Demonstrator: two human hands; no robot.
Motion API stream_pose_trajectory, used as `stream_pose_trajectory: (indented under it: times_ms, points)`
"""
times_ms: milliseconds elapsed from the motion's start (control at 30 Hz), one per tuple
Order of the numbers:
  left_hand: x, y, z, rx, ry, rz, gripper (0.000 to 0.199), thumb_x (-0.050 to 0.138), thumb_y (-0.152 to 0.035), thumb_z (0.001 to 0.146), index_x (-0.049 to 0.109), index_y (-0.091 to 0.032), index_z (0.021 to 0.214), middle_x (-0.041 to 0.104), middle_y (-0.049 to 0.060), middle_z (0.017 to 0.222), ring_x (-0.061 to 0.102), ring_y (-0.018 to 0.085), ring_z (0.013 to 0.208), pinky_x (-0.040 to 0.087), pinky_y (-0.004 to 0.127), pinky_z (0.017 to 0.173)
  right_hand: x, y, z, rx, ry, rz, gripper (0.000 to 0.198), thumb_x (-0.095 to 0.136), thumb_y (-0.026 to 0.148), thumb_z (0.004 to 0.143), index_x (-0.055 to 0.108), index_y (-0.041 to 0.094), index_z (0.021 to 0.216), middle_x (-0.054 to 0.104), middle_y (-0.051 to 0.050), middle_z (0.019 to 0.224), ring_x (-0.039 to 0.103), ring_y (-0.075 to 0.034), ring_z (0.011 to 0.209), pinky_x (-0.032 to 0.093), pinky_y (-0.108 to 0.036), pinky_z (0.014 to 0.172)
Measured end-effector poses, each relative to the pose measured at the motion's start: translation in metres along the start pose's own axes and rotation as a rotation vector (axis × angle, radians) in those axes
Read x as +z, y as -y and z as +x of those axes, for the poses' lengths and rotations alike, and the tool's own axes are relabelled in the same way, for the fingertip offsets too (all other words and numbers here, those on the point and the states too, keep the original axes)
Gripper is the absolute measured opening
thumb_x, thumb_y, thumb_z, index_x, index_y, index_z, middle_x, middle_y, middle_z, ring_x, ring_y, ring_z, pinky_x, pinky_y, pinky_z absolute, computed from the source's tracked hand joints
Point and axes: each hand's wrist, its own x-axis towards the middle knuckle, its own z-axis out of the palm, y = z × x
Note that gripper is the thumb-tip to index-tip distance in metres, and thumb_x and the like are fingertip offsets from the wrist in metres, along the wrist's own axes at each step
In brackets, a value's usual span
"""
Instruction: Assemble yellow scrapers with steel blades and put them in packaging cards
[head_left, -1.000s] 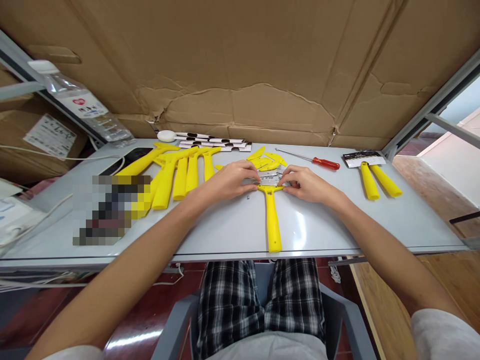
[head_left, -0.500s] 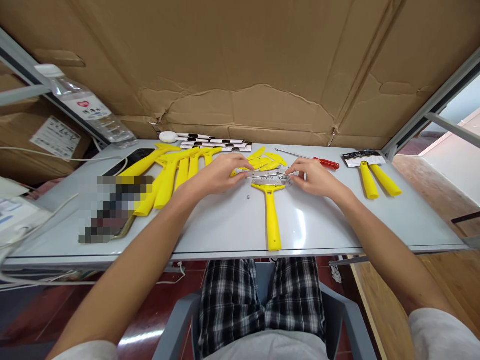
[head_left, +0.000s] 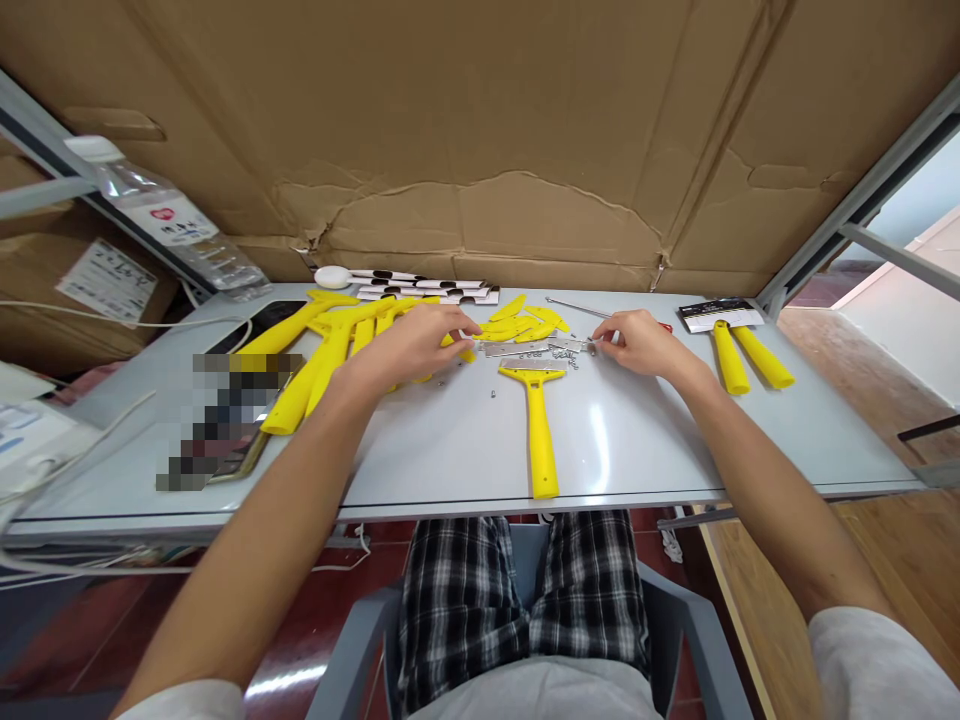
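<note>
Right now the yellow scraper (head_left: 541, 440) lies flat on the table (head_left: 442, 455), its handle toward the person and its wide head pointing away, with a thin metal strip (head_left: 534, 364) along that head. Just beyond the scraper's head sit two metal plates (head_left: 517, 348) and a scatter of small screws (head_left: 566, 358). The left hand (head_left: 427, 345) is to the left of the scraper's head, thumb and fingers a narrow gap apart near the end of the closer plate; I cannot tell whether they grip anything. To the right of the head, the right hand (head_left: 637, 343) has its fingertips drawn close together at the far plate's end (whether they pinch it, I cannot tell). Farther beyond the scraper is a small pile of yellow covers (head_left: 514, 325), and past the right hand a screwdriver (head_left: 574, 305), mostly hidden. One loose screw (head_left: 493, 394) lies left of the scraper, near its head. Well to the scraper's left is a heap of yellow handles (head_left: 328, 360); well to its right, two more handles (head_left: 729, 360) stick out from a card (head_left: 720, 316).
</note>
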Motion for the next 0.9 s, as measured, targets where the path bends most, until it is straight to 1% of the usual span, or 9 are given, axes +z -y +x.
stream_pose_trajectory:
  times_ms: [100, 200, 333, 433, 600, 767, 900]
  points:
    - [0.0, -0.005, 0.0, -0.002, 0.027, -0.037, 0.044, 0.057, -0.048, 0.105, 0.086, -0.021, 0.123, 0.084, 0.014, 0.124, 0.077, 0.032, 0.11, 0.059, 0.046, 0.102, 0.0, -0.003, 0.001, 0.024, 0.045, -0.008, 0.03, 0.066, 0.027, 0.101, 0.085, 0.024, 0.124, 0.079, -0.004, 0.116, 0.063, -0.01, 0.091, 0.043, -0.024, 0.085]
    - [-0.002, -0.01, -0.001, 0.008, 0.044, -0.071, 0.043, 0.058, -0.049, 0.104, 0.086, -0.022, 0.122, 0.085, 0.013, 0.125, 0.077, 0.032, 0.112, 0.059, 0.046, 0.104, 0.001, -0.005, 0.002, 0.023, 0.06, -0.02, 0.03, 0.066, 0.026, 0.101, 0.084, 0.024, 0.126, 0.079, -0.003, 0.116, 0.064, -0.011, 0.093, 0.044, -0.025, 0.088]
    - [0.0, -0.009, -0.002, -0.01, 0.034, -0.058, 0.043, 0.057, -0.047, 0.104, 0.086, -0.021, 0.124, 0.085, 0.013, 0.124, 0.077, 0.032, 0.111, 0.059, 0.047, 0.104, 0.002, -0.007, 0.004, 0.034, 0.068, -0.027, 0.031, 0.064, 0.027, 0.103, 0.084, 0.024, 0.126, 0.079, -0.005, 0.116, 0.064, -0.012, 0.093, 0.044, -0.025, 0.087]
    - [0.004, -0.004, -0.001, -0.036, 0.011, -0.028, 0.045, 0.055, -0.044, 0.103, 0.086, -0.019, 0.125, 0.084, 0.015, 0.123, 0.077, 0.032, 0.111, 0.059, 0.048, 0.106, 0.002, -0.007, 0.005, 0.036, 0.07, -0.027, 0.031, 0.065, 0.027, 0.103, 0.084, 0.024, 0.126, 0.079, -0.005, 0.116, 0.065, -0.013, 0.096, 0.044, -0.025, 0.087]
    - [0.013, 0.005, 0.0, -0.032, -0.024, 0.054, 0.047, 0.052, -0.041, 0.103, 0.086, -0.019, 0.126, 0.082, 0.017, 0.131, 0.074, 0.036, 0.125, 0.056, 0.051, 0.114, 0.002, -0.007, 0.006, 0.028, 0.075, -0.017, 0.03, 0.065, 0.025, 0.102, 0.084, 0.023, 0.125, 0.079, -0.004, 0.115, 0.064, -0.011, 0.093, 0.045, -0.025, 0.09]
    - [0.02, 0.018, 0.0, 0.015, -0.032, 0.097, 0.045, 0.052, -0.038, 0.099, 0.088, -0.019, 0.118, 0.082, 0.019, 0.126, 0.073, 0.04, 0.122, 0.057, 0.058, 0.11, 0.002, -0.009, 0.007, 0.013, 0.068, -0.011, 0.03, 0.066, 0.024, 0.101, 0.084, 0.022, 0.124, 0.079, -0.005, 0.111, 0.063, -0.011, 0.09, 0.046, -0.025, 0.088]
    - [0.023, 0.03, -0.002, 0.025, -0.027, 0.015, 0.034, 0.059, -0.037, 0.095, 0.088, -0.026, 0.108, 0.084, 0.015, 0.123, 0.076, 0.038, 0.113, 0.058, 0.056, 0.106, 0.003, -0.011, 0.007, -0.002, 0.063, -0.006, 0.03, 0.067, 0.026, 0.1, 0.085, 0.022, 0.124, 0.079, -0.006, 0.111, 0.064, -0.011, 0.089, 0.047, -0.025, 0.088]
